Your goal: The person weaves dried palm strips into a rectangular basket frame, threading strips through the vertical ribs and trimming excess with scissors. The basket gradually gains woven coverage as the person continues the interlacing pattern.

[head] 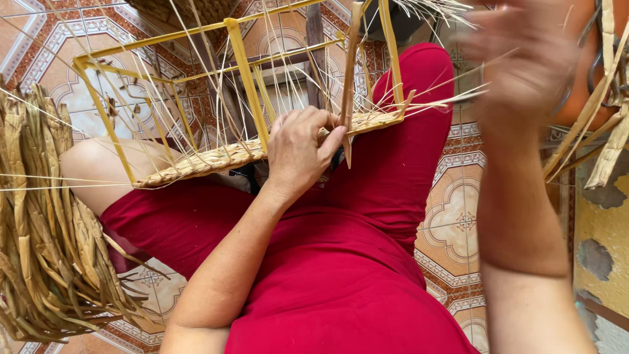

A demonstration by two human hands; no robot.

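Head view, looking down at a seated person's lap in red trousers [341, 262]. A yellow wire frame [239, 59] rests across the knees, its near edge carrying a woven band [216, 157] of pale dried fibre; thin loose strands fan out from the frame toward 12 and 2 o'clock. Left hand [303, 149] sits at the centre of the view, on the near edge of the frame. Its grip is closed: fingers curled over the woven band, thumb pressed against a flat upright fibre strip [350, 78] that rises toward 12 o'clock from the band. Right hand [524, 59] is raised at 2 o'clock, well apart from the frame, and heavily blurred. Fingers appear spread; thin strands run across to it from the frame's right corner, but I cannot tell whether its grip is around any of them. A bundle of dried leaves [46, 223] lies on the floor at 9 o'clock, just beside the left knee. More broad dried strips [603, 124] hang at 3 o'clock. The floor [458, 223] is patterned tile in orange, white and brown, visible at 4 o'clock and under the frame.
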